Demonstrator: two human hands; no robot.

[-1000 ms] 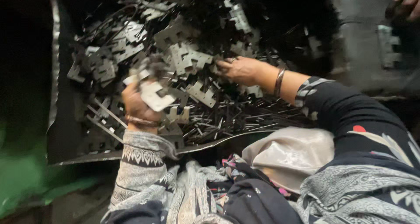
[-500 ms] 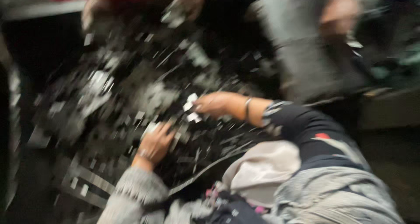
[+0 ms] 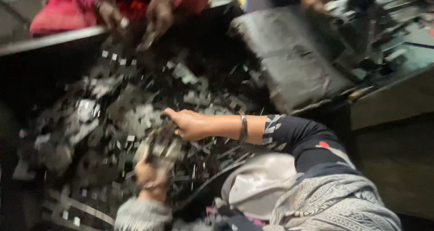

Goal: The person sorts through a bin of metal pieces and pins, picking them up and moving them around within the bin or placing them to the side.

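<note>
Since half a second ago, our two hands have drawn together over the heap, and the view has swung so that more of the far edge shows.

Item: bundle of flat stamped metal pieces (image 3: pixel 159 143), dark grey, notched outline, blurred. Location: near the middle of the heap, between our two hands.

Right hand (image 3: pixel 187 124): reaching in from the right, fingers curled shut around the upper end of the bundle; a metal bangle (image 3: pixel 243 127) sits on the wrist, a dark patterned sleeve (image 3: pixel 294 136) behind it.

Left hand (image 3: pixel 147 173): below the bundle, fingers curled up against its lower end (we cannot tell whether they truly grip it or only steady it); grey knitted cuff (image 3: pixel 140 213) at the wrist.

Heap of metal stampings (image 3: pixel 95 118): fills the dark bin around both hands, pieces lying every way.

Pale plastic bag (image 3: pixel 257 186): just beside the heap, under our right forearm.

Far side: another person in red (image 3: pixel 63 14), their hands (image 3: pixel 160 12) at the top edge of the heap.

Upper right: grey flat slab (image 3: pixel 294 64), tilted, well apart from the bundle.
</note>
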